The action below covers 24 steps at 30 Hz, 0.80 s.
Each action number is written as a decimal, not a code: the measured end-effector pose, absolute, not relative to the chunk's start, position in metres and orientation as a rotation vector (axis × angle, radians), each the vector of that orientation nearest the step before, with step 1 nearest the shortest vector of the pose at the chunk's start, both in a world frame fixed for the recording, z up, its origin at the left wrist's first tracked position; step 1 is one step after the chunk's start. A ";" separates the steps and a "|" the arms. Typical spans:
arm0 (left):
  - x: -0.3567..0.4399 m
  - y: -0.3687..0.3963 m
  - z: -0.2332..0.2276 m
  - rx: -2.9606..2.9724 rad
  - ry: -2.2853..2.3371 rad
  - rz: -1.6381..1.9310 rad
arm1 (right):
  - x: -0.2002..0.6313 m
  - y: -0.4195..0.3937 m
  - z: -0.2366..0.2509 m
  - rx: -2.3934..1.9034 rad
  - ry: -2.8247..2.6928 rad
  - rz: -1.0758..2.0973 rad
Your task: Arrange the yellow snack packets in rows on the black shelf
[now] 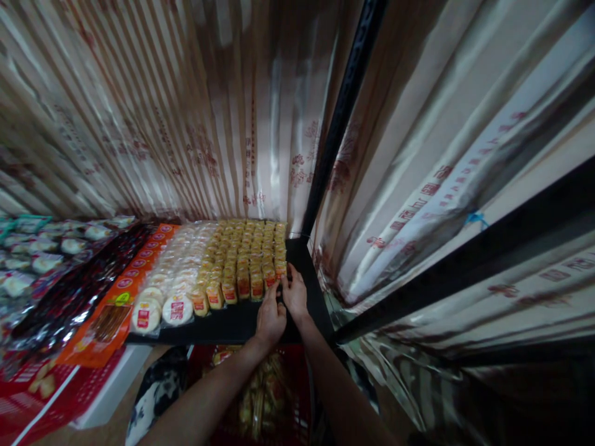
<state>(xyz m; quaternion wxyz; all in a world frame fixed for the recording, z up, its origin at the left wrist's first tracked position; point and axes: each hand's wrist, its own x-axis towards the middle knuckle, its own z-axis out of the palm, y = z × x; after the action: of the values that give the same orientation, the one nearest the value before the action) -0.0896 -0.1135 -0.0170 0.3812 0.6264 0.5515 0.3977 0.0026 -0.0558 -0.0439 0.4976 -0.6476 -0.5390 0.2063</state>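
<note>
Mostly I see yellow snack packs (246, 254) filling black tray (232, 325), frame centre; right strip bare. Left hand (271, 319), right hand (294, 294) pinch front-right pack (281, 271) together. Red basket (279, 396) below holds more.

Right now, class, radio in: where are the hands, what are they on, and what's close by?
Left hand and right hand together at the front row of yellow snack packs. Grip unclear. Black shelf underneath. Round white cakes to the left.
</note>
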 end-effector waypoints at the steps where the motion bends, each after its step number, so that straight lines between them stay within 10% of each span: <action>1: -0.089 -0.113 -0.018 1.596 1.386 1.027 | 0.002 -0.056 -0.044 -1.560 -1.284 0.513; 24: -0.069 -0.106 -0.022 1.425 1.273 1.112 | 0.011 -0.058 -0.058 -1.446 -1.213 0.657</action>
<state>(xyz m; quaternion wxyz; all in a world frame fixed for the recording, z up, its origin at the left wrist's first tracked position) -0.0686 -0.1059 -0.0215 0.4489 0.5759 0.5144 0.4496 0.0111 -0.0578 -0.0577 0.5409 -0.6087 -0.5103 0.2765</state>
